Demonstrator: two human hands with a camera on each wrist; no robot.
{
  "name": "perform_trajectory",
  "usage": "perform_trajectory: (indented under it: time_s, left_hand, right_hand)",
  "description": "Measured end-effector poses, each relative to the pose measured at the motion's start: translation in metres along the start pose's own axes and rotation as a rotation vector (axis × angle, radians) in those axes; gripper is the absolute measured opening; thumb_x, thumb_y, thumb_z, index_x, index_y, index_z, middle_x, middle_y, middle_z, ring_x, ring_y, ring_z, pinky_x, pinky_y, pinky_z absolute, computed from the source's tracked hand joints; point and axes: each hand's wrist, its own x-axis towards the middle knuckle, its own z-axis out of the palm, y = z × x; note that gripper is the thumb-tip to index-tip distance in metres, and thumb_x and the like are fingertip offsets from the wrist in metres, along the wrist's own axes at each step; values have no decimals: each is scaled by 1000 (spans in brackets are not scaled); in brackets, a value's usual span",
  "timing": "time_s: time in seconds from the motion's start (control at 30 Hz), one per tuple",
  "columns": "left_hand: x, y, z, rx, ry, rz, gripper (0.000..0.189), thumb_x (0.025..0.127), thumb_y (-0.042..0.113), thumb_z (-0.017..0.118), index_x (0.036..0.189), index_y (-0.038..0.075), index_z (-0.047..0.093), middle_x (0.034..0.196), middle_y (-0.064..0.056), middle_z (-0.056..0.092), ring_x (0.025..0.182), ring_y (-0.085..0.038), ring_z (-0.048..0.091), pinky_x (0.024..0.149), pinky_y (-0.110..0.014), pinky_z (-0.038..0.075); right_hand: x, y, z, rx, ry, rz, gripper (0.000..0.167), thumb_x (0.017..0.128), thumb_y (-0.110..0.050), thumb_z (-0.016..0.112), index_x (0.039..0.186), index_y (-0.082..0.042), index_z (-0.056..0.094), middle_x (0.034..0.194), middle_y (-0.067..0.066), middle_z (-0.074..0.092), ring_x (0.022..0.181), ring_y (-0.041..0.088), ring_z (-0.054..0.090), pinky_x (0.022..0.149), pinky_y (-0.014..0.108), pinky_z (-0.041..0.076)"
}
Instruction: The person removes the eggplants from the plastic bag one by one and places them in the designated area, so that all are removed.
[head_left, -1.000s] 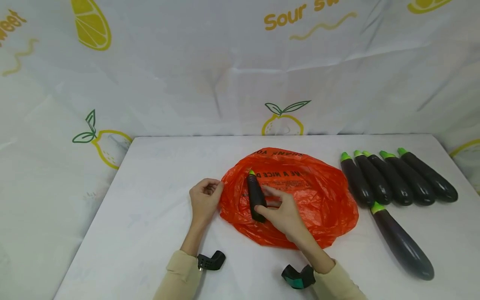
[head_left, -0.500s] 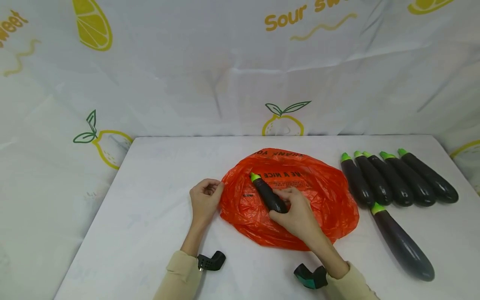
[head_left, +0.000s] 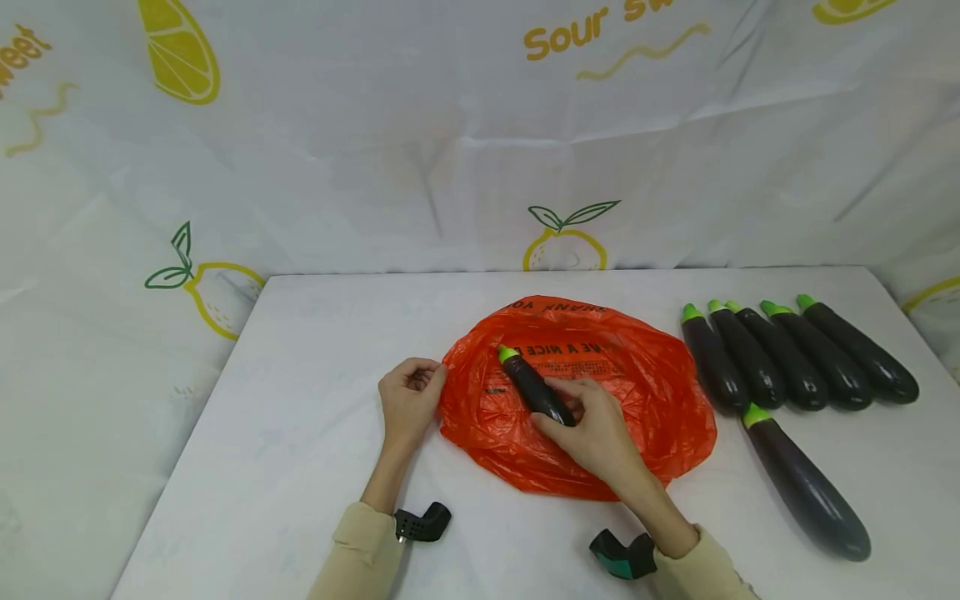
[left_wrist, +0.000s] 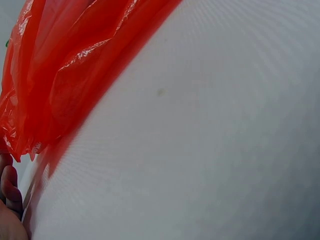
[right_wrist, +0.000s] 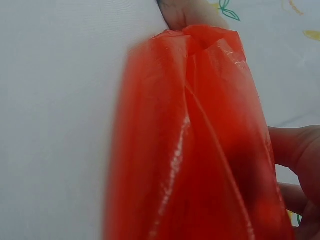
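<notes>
In the head view a red plastic bag (head_left: 652, 392) with black print lies open-mouthed on the table. My left hand (head_left: 407, 400) pinches its left rim between thumb and fingers. My right hand (head_left: 596, 429) grips a dark eggplant (head_left: 534, 387) with a bright green cap by its lower end, inside the bag's mouth. The eggplant slants, cap toward the upper left. In the left wrist view, fingers (left_wrist: 11, 187) show at the edge beneath the bag (left_wrist: 75, 80). From the right wrist, the bag wall (right_wrist: 190, 145) hides the eggplant; part of the right hand (right_wrist: 305, 160) shows beside it.
Several eggplants (head_left: 813, 367) lie in a row right of the bag, caps away from me. Another eggplant (head_left: 810, 492) lies slanted nearer, its cap touching the row. A white cloth (head_left: 337, 150) with lemon prints hangs behind the white table (head_left: 300, 400).
My right hand has shifted right, swinging the eggplant's lower end that way, so it went from nearly straight to slanted. Over the last half second it barely moved. The left hand stayed put.
</notes>
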Motion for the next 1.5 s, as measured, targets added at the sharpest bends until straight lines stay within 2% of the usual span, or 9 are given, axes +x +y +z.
perform_trajectory:
  time_s: [0.1,0.3,0.5,0.7,0.97,1.03,1.27,1.5]
  left_hand:
    - [1,-6,0,7,1,-6,7,86,-9,68,81,-13,70,72,-30,63,59,-2,47,58,-11,39]
    - [6,-29,1,12,12,-8,7,87,-7,69,82,-11,71,73,-29,64,59,-3,48,58,-12,39]
    - [7,-35,-1,5,3,16,7,87,-1,72,81,-4,74,72,-22,66,60,-5,50,58,-13,42]
    - [7,-33,-1,-5,-8,24,7,88,0,72,81,-2,75,72,-22,66,60,-6,51,58,-14,43]
    - [8,-32,1,23,7,2,7,87,-4,71,82,-8,73,73,-27,65,59,-5,48,57,-12,40]
    - [8,-28,2,25,5,-2,8,87,-6,70,82,-11,72,73,-29,64,59,-4,47,57,-12,40]
    - [1,1,-1,6,-6,7,7,87,-8,68,81,-12,71,72,-30,63,59,-3,47,58,-12,40]
    - [1,-1,-1,3,-1,8,8,86,-8,68,81,-12,70,71,-30,63,58,-2,47,57,-11,40]
  right_hand:
    - [-1,1,-2,1,7,-10,49,83,-14,83,129,-4,70,110,17,68,84,21,59,68,23,51]
    - [-6,0,-8,-22,20,-15,48,84,-16,83,130,-6,70,119,17,68,87,22,59,68,22,50]
    - [-14,0,-17,-39,46,-57,49,83,-16,84,130,-6,70,120,16,68,92,24,61,70,22,52]
    - [-23,0,-24,-56,87,-88,49,82,-13,84,128,-6,71,122,14,68,105,28,65,75,21,54]
    - [-34,-1,-35,-57,139,-135,46,82,-13,85,126,-5,72,121,12,67,105,29,65,75,18,54]
    - [-37,0,-39,-62,154,-144,46,81,-12,85,125,-4,73,121,13,68,105,29,66,75,16,53]
    - [-49,6,-51,-122,203,-162,46,79,-9,86,123,-3,73,118,11,67,106,29,63,76,11,49]
    - [-62,17,-70,-205,301,-152,49,74,-10,90,120,-3,75,113,16,68,101,31,60,72,9,46]
